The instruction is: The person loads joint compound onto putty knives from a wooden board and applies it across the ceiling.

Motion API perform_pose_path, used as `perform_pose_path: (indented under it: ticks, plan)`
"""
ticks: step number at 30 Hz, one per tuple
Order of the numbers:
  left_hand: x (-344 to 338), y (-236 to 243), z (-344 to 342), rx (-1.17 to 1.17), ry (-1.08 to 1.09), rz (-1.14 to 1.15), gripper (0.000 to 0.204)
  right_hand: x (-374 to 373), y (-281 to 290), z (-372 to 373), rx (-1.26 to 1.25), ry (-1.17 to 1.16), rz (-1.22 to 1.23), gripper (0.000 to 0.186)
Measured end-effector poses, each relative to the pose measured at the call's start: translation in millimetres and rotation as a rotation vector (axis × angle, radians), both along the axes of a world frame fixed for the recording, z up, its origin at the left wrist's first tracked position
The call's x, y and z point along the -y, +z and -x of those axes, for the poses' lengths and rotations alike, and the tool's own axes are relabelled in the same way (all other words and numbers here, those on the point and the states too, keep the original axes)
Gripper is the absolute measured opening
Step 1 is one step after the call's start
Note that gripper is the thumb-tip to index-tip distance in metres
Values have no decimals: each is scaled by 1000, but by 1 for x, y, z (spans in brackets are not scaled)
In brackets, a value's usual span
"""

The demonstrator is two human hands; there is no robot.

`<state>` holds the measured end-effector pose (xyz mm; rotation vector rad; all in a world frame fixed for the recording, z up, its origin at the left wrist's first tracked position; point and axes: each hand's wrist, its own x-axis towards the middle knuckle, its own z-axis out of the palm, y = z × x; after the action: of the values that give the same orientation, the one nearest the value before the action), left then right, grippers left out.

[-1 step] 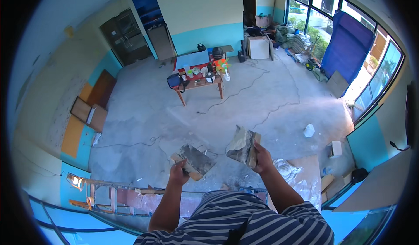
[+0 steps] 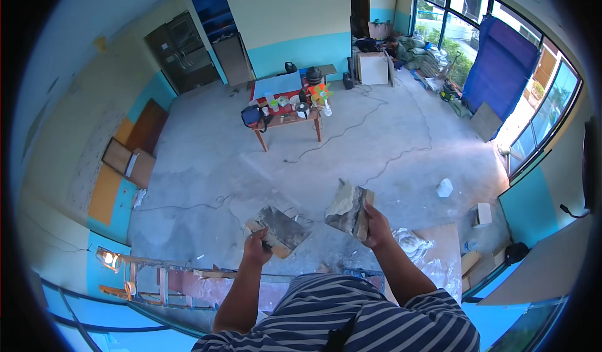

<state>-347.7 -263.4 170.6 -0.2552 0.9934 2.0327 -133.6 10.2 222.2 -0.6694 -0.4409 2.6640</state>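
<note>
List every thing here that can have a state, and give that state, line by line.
Left hand: gripping
Right hand: gripping
Left block: held, apart from the other
Right block: held, rough-edged
Lamp: lit
Door: looks shut
Table: standing, laden
Pinwheel: raised; spinning unclear

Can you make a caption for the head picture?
Left hand grips one rough slab, right hand another slab, above a grey floor.

There are two hands (image 2: 255,247) (image 2: 378,226), two grey slabs (image 2: 286,228) (image 2: 345,208), one table (image 2: 283,124) and one pinwheel (image 2: 320,93)
</note>
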Motion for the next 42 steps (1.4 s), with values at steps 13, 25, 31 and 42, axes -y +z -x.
perform_pose_path:
  ticks: [13, 25, 31, 42]
  plan:
    - [10, 2, -7, -10, 65, -20, 32, -1, -20, 18, -201, 128, -149, 48]
    - [47, 27, -16, -54, 173, -124, 23, 15, 33, 44, -508, 454, 76, 48]
    - [44, 76, -43, -29, 360, 62, 32, 23, 24, 76, -336, 249, -230, 45]
    - [36, 103, -47, -100, 108, -271, 43, 43, 55, 96, -232, 150, -134, 45]
